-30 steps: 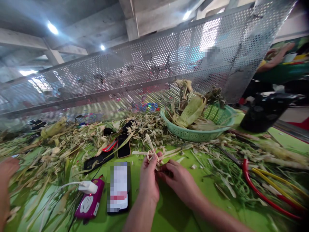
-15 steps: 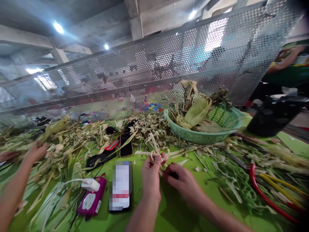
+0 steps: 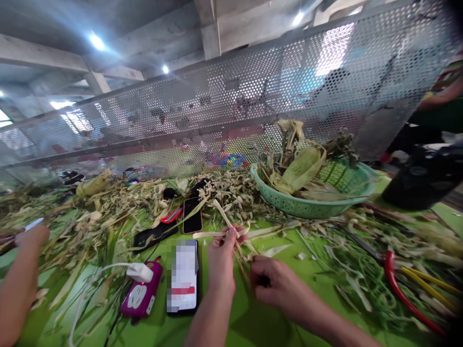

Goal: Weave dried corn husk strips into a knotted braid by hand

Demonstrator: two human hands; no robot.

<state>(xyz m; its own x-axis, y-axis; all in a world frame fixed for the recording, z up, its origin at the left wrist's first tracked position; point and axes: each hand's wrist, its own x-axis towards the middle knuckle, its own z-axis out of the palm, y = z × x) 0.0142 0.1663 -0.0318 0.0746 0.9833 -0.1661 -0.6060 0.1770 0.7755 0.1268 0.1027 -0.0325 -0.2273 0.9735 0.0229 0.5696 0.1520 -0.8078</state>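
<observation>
My left hand (image 3: pixel 221 258) pinches a bunch of pale dry corn-husk strips (image 3: pixel 226 231) just above the green table (image 3: pixel 260 318); loose ends stick out up and to the left. My right hand (image 3: pixel 275 283) is closed in a fist round the lower ends of the same strips, slightly lower and to the right. A phone with a lit screen (image 3: pixel 183 276) lies just left of my left wrist.
A teal basket (image 3: pixel 307 205) of husks and a corn cob stands at the back right. Husk scraps litter the table. A purple power strip (image 3: pixel 140 295), more phones (image 3: pixel 191 216), red and yellow cables (image 3: pixel 408 289), a black container (image 3: pixel 423 180). Another person's hand (image 3: pixel 31 238) at left. Perforated metal screen (image 3: pixel 253 106) behind.
My right hand has drawn down and away from the left, pulling the strips taut. The other person's hand at left has shifted towards the left edge. The camera has tilted slightly.
</observation>
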